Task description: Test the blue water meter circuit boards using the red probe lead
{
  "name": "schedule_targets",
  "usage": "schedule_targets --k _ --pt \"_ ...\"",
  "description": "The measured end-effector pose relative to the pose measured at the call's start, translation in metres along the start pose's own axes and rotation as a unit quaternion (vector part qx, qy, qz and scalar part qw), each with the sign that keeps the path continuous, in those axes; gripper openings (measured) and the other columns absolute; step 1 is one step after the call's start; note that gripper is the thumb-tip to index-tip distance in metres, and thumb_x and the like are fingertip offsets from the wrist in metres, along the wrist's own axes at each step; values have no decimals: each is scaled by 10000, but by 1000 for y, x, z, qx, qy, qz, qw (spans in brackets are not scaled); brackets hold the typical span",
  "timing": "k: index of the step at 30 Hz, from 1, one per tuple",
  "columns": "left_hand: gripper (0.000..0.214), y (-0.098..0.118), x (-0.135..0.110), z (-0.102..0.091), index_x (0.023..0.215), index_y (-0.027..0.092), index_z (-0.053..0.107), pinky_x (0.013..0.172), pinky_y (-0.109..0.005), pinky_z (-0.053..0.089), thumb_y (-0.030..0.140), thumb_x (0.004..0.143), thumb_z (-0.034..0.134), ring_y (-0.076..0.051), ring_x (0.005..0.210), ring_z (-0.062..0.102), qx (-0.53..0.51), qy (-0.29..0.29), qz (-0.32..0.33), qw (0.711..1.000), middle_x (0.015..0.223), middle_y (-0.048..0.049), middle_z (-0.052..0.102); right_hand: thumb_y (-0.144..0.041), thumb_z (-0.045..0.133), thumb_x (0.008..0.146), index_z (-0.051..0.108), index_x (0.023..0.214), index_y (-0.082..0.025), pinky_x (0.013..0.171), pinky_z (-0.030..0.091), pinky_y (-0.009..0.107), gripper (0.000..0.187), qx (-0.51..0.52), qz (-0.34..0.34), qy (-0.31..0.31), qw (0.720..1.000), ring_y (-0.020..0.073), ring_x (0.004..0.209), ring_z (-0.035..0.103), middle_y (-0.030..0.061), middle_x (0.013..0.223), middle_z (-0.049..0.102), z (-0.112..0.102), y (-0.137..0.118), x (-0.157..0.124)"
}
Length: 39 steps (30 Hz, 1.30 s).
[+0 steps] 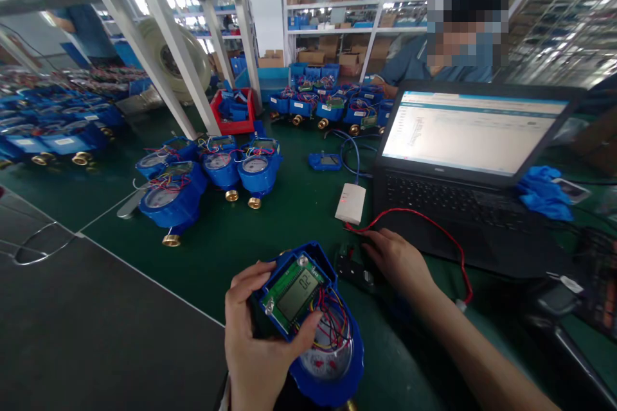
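Note:
My left hand (260,340) is wrapped around a blue water meter (354,359), thumb across its front. The meter's green circuit board carries a small display (301,292) with digits, and thin coloured wires lie over its round dial. Beside the laptop's front left corner, my right hand (398,260) reaches with its fingers slightly apart; its underside is hidden. Just left of those fingertips lies a black clamp-like tool (354,270) with a green part. A red cable (414,210) runs from a small white box (351,203), passing over the right hand's side.
An open laptop (443,186) stands at right, with a crumpled blue glove (544,192) and a black handheld device (554,308) near it. Several blue meters (168,202) stand at left, more behind. A red bin (234,112) and metal posts are farther back. A person sits opposite.

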<state>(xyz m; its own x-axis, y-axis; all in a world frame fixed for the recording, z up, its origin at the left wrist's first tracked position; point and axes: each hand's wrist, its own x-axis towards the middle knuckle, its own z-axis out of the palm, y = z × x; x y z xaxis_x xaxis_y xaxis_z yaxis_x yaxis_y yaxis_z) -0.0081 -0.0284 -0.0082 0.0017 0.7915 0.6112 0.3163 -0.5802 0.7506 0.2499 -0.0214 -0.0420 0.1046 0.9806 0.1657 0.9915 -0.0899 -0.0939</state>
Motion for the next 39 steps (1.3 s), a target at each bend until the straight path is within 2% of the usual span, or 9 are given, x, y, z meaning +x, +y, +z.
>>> schedule_targets --k 5,10,13,15,18,23,28,34,39 --pt "563 2 0 0 1083 184 499 788 -377 573 157 618 815 -245 1024 604 2 -2 -7 1000 1089 -111 596 -193 557 875 700 962 -164 544 465 280 170 2 7 0 1000 220 704 649 62 786 633 -3 -2 7" --pt "565 3 0 0 1086 186 497 825 -381 571 154 619 813 -237 1032 604 -1 -2 -10 1000 1094 -103 594 -188 531 870 649 834 -150 670 505 331 129 16 -14 32 999 252 778 653 97 827 648 -11 -4 1" --pt "571 4 0 0 1089 186 499 852 -375 561 155 616 817 -231 1045 600 -2 -3 -10 1000 1089 -98 595 -241 429 942 575 966 -142 566 500 284 178 65 -4 92 994 205 652 669 78 796 678 -34 -14 -17" --pt "586 4 1 0 1096 184 499 854 -373 559 161 610 825 -228 1041 602 -4 -3 -10 1000 1090 -97 597 -276 395 979 545 1003 -170 510 486 228 185 170 -32 145 974 148 566 657 28 754 680 -57 -27 -32" --pt "601 5 1 0 1092 178 497 866 -378 550 163 596 837 -228 1037 603 -4 -3 -3 1000 1082 -98 600 -272 413 995 550 1003 -222 532 485 161 146 234 -130 113 957 85 594 664 -28 776 691 -87 -50 -52" --pt "593 5 2 0 1084 170 500 901 -404 525 162 598 840 -227 1027 603 2 -3 18 1000 1068 -96 605 -214 422 990 584 1007 -206 463 476 216 164 126 -183 114 968 105 548 652 -26 745 685 -104 -67 -62" --pt "611 5 3 -1 1095 157 500 922 -430 509 159 594 849 -232 1026 599 14 -4 31 999 1072 -105 599 -105 247 970 614 950 -184 366 441 266 376 9 -253 103 962 142 502 633 11 707 665 -117 -71 -54" --pt "624 4 3 -1 1082 156 499 891 -479 522 176 576 863 -264 1017 605 36 -8 45 998 1046 -103 592 20 359 790 607 989 -161 388 441 237 366 -20 -254 50 966 139 518 621 19 714 640 -128 -78 -57" --pt "653 5 1 0 1084 160 500 871 -513 534 174 550 876 -291 1013 616 41 -7 38 998 1050 -104 578 -4 377 777 599 1013 -151 381 442 223 356 -19 -252 48 966 134 504 615 27 712 646 -125 -76 -61"
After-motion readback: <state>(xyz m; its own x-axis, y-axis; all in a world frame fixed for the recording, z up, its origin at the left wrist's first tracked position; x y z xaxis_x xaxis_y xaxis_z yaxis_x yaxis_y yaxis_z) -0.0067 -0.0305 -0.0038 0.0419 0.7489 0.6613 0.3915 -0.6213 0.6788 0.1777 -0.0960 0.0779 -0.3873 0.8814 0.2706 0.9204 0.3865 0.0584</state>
